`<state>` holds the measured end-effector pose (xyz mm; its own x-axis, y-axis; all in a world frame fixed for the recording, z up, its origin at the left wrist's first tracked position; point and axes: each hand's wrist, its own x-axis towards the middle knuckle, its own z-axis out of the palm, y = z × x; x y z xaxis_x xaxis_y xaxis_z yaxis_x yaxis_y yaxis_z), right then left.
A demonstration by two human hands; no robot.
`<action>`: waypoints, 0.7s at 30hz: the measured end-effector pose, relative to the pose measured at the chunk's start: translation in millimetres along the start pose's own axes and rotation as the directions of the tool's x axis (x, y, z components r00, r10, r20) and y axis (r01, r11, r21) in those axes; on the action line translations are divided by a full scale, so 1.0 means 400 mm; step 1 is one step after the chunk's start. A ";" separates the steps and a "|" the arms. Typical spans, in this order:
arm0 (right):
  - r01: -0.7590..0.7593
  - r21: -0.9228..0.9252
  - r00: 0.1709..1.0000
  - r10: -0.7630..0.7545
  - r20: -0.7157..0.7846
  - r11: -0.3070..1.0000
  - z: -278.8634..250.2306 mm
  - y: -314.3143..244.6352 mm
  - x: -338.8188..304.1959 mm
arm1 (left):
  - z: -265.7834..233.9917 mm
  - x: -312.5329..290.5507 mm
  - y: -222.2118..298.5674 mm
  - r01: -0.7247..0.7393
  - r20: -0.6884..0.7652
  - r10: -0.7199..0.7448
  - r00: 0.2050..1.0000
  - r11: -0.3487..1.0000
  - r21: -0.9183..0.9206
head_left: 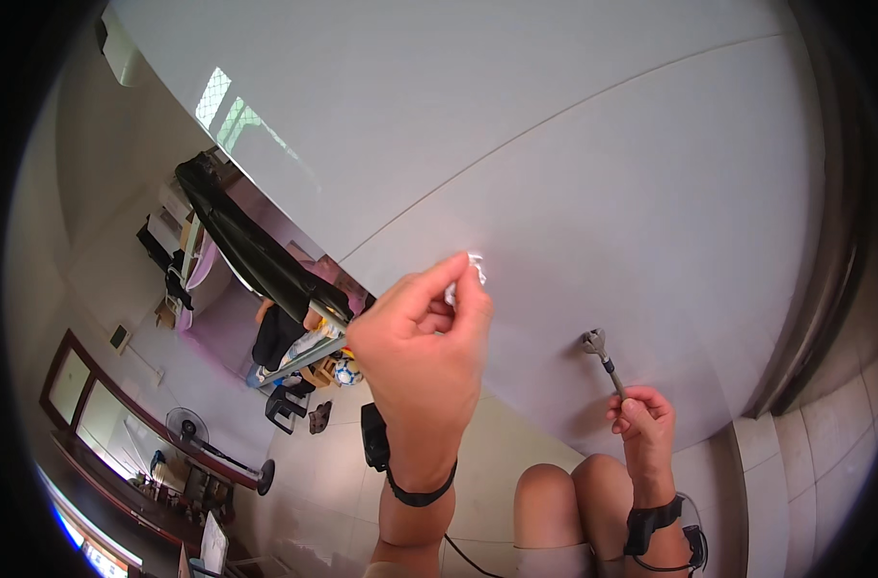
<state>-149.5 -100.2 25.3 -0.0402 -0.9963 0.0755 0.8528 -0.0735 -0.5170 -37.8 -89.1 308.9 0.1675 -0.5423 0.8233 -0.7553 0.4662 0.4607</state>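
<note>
My left hand (420,337) is raised in front of a large glossy white panel (593,173), thumb and forefinger pinched together. Between them is a small crumpled, shiny white piece (476,268), partly covered by the fingers; whether it touches the panel I cannot tell. Lower and to the right, my right hand (643,420) grips the handle end of an adjustable wrench (608,366). Its metal head points up and left, close to the panel, with a shadow beside it. Dark straps circle both wrists.
A thin seam crosses the panel. My bare knees (564,496) are below it, above a tiled floor (333,482). Off to the left are a bunk bed with a person's legs (285,337), a black stool (285,407), a standing fan (212,448) and a wooden-framed door (92,390).
</note>
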 end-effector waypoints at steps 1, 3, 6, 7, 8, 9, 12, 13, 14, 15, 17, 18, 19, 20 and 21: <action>-0.007 0.010 1.000 0.007 -0.006 1.000 -0.007 0.001 -0.001 | 0.008 -0.020 -0.020 -0.032 0.019 0.032 0.999 0.999 0.015; -0.017 0.017 1.000 0.017 -0.012 1.000 -0.002 0.005 -0.007 | 0.019 -0.064 -0.077 -0.098 0.035 0.098 0.995 0.995 -0.007; -0.036 0.037 0.999 0.037 -0.029 0.999 0.013 0.002 -0.009 | 0.022 -0.147 -0.138 -0.062 0.032 0.062 0.998 0.998 -0.004; -0.029 0.040 0.999 0.030 -0.016 0.999 0.011 0.002 -0.004 | 0.027 -0.179 -0.158 -0.018 0.016 0.018 1.000 0.999 -0.032; -0.023 0.045 1.000 0.023 0.007 0.999 0.013 0.003 -0.001 | 0.033 -0.209 -0.179 -0.006 0.008 0.006 1.000 1.000 -0.029; -0.030 0.034 1.000 0.029 0.011 0.999 0.012 0.001 -0.002 | 0.045 -0.238 -0.201 0.022 -0.026 -0.024 0.999 0.997 -0.069; -0.024 0.048 1.000 0.023 0.004 0.999 0.008 0.009 -0.009 | 0.080 -0.332 -0.246 0.104 -0.079 -0.114 0.990 0.987 -0.125; -0.023 0.063 1.000 0.024 -0.009 0.998 0.007 0.012 -0.010 | 0.094 -0.365 -0.264 0.117 -0.114 -0.134 0.984 0.983 -0.144; -0.025 0.074 0.999 0.027 -0.025 0.997 0.009 0.015 -0.015 | 0.106 -0.400 -0.285 0.133 -0.148 -0.158 0.976 0.978 -0.163; -0.035 0.059 0.999 0.037 -0.021 0.998 0.018 0.011 -0.014 | 0.119 -0.433 -0.309 0.127 -0.186 -0.156 0.970 0.979 -0.159; 0.031 -0.124 0.998 -0.024 0.055 0.992 0.041 -0.007 -0.019 | 0.124 -0.488 -0.328 0.180 -0.172 -0.209 0.963 0.970 -0.166; 0.029 -0.149 0.998 -0.019 0.064 0.988 0.043 -0.008 -0.021 | 0.134 -0.506 -0.333 0.207 -0.151 -0.235 0.960 0.962 -0.179; 0.112 -0.212 0.993 -0.101 0.064 0.971 0.043 -0.002 -0.025 | 0.137 -0.527 -0.337 0.249 -0.134 -0.278 0.951 0.948 -0.198; 0.201 -0.275 0.980 -0.188 0.071 0.940 0.039 0.001 -0.029 | 0.144 -0.551 -0.341 0.259 -0.148 -0.295 0.944 0.940 -0.220; 0.221 -0.331 0.975 -0.200 0.097 0.917 0.045 0.009 -0.038 | 0.144 -0.571 -0.349 0.277 -0.118 -0.302 0.946 0.941 -0.195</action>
<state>-136.5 -84.6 37.7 -0.1588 -0.9525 0.2598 0.6011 -0.3020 -0.7399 -7.1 -70.4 37.5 0.4614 -0.5715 0.6786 -0.5413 0.4247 0.7257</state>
